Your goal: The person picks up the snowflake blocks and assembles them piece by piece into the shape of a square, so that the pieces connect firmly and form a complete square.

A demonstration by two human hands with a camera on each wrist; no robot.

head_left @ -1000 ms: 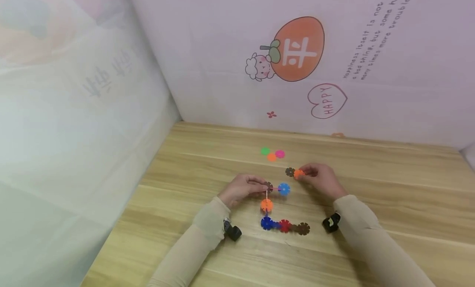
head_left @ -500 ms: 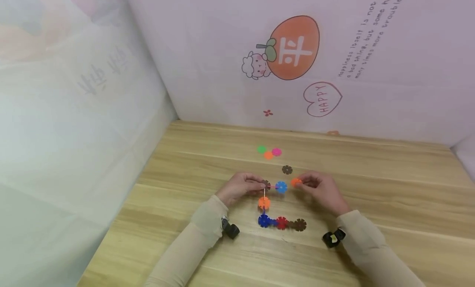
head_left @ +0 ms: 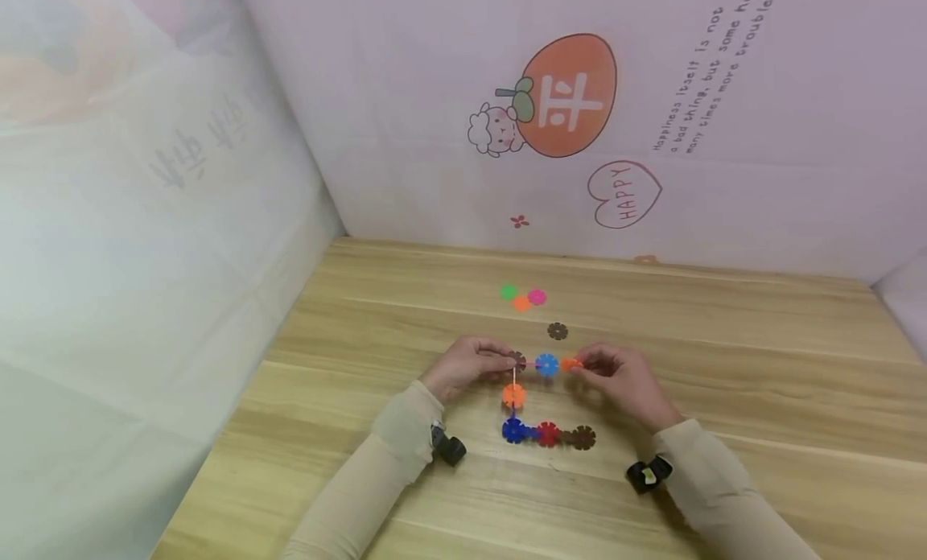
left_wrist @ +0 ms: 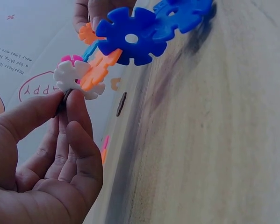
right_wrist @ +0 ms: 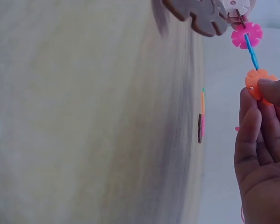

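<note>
Notched plastic discs form a linked chain. My left hand (head_left: 469, 367) pinches its brown disc (head_left: 517, 361); in the left wrist view thumb and forefinger grip that brown disc (left_wrist: 63, 102) beside a white disc (left_wrist: 74, 78). A pink disc, seen edge-on, links it to a light blue disc (head_left: 546, 364). My right hand (head_left: 628, 380) pinches an orange disc (head_left: 570, 365) at the light blue disc's right edge; the right wrist view shows this orange disc (right_wrist: 258, 82) touching the light blue one (right_wrist: 251, 52). Below hang another orange disc (head_left: 513, 396) and a dark blue disc (head_left: 513, 430).
From the dark blue disc the chain runs right through a red disc (head_left: 548, 434) to a brown end disc (head_left: 583, 438). Behind the hands, a loose brown disc (head_left: 558, 331) and green (head_left: 508, 291), orange (head_left: 521, 303) and pink (head_left: 537, 297) discs lie on the wooden table (head_left: 405, 286).
My right hand has picked the orange disc away from the loose brown one and brought it left and nearer, against the light blue disc. The left hand keeps its pinch.
</note>
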